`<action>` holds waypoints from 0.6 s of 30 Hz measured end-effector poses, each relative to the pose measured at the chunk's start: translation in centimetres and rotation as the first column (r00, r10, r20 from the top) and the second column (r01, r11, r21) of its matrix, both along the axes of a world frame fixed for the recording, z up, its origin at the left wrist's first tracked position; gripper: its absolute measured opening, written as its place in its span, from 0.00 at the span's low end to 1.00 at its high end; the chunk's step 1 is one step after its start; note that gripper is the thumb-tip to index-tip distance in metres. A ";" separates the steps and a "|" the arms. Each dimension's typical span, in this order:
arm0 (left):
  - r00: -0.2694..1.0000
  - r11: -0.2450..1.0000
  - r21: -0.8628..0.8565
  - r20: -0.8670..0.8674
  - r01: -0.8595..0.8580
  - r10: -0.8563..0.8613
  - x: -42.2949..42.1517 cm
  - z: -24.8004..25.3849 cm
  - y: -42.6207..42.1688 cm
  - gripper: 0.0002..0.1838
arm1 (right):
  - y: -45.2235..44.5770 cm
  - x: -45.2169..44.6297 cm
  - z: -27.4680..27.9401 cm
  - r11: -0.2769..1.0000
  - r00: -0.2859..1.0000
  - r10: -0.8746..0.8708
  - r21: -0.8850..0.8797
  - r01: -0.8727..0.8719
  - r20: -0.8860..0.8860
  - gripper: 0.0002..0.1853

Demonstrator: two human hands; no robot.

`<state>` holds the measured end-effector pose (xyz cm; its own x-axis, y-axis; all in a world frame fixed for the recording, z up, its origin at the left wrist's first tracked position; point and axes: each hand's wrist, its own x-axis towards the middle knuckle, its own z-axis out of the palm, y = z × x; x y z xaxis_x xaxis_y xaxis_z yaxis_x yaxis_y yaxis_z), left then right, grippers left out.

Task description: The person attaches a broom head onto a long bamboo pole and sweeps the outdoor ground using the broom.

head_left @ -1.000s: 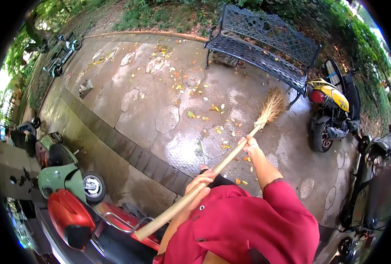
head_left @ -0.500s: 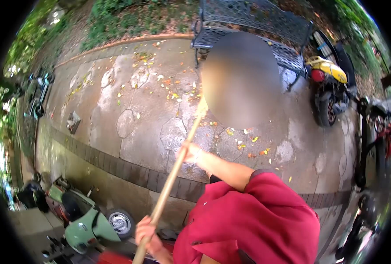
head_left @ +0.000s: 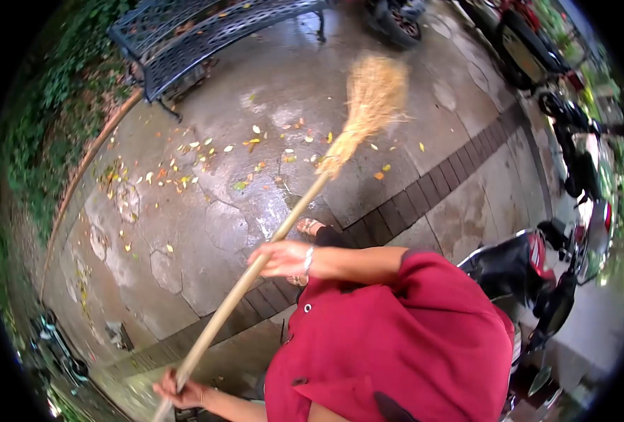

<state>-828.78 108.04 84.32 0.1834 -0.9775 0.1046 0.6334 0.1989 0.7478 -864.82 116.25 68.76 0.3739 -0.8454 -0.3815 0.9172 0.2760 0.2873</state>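
Note:
A straw broom slants across the view, its long pale handle running from the lower left up to the bristles. Its bushy head is blurred at the tips, and I cannot tell whether they touch the pavement. Around the middle of the handle my right hand is closed, with a white band at its wrist. Lower down, near the handle's end, my left hand grips the same pole. Fallen leaves are scattered over the wet pavement, left of the broom head.
At the top left stands a dark metal bench. Parked scooters line the right side, and a motorbike wheel shows at the top. Leafy ground lies beyond a low curb. A brick strip crosses the paving.
My view has turned right, so the bench has shifted left. The broom head, hidden earlier by a blurred patch, now shows at the upper right. Both hands still hold the handle.

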 end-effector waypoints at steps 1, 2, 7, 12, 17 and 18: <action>0.969 0.972 0.061 -0.115 0.228 -0.220 -2.5 -1.3 -1.2 0.12 | 1.7 -1.9 -1.1 0.991 0.997 -0.066 0.114 0.072 -0.049 0.08; 0.968 0.963 0.102 -0.031 0.251 -0.249 -5.8 -2.4 -1.5 0.12 | 3.8 -3.8 -3.0 0.968 0.974 -0.220 0.112 0.224 -0.049 0.08; 0.805 0.771 0.237 -0.113 0.591 -0.582 -16.0 -6.5 2.2 0.09 | 18.4 -15.2 -11.4 0.501 0.739 -0.506 0.545 0.672 -0.446 0.19; 0.774 0.731 0.300 -0.046 0.613 -0.631 -14.3 -5.1 4.7 0.11 | 20.7 -10.5 -20.9 0.556 0.875 0.119 0.762 0.333 -0.470 0.10; 0.966 0.963 0.212 0.161 0.167 -0.204 3.4 3.3 5.4 0.11 | 5.4 8.8 -19.9 0.810 0.994 0.025 0.585 0.045 -0.110 0.08; 0.953 0.977 0.101 0.223 0.188 -0.207 5.0 6.6 6.6 0.06 | 2.4 13.2 -18.0 0.834 0.997 0.035 0.552 0.008 -0.066 0.07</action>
<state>-823.79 114.63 90.91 -0.0342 -0.9985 0.0437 0.4621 0.0229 0.8865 -851.60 118.62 50.80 0.3379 -0.4817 -0.8086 0.9382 0.1036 0.3303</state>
